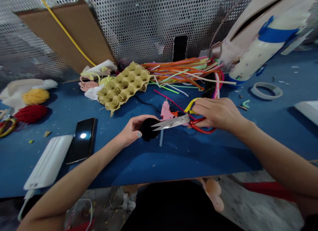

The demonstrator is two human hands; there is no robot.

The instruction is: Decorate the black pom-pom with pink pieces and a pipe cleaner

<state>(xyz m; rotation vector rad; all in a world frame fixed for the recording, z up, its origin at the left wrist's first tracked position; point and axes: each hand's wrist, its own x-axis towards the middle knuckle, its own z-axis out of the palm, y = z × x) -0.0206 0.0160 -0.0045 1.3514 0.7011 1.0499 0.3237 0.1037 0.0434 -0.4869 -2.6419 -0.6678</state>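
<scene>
One round, fuzzy black ball (147,133) is gripped in the left hand (131,130) over the middle of the blue bench (139,163), its surface dark and matt. One pair of silver metal scissors (174,122), with one yellow and one red handle loop, is held by the right hand (218,113); the hands are kept apart. The scissors' long axis is laid nearly sideways, the narrowly parted blades pointed left across the ball. One pink glue gun (165,111) is placed just behind.
</scene>
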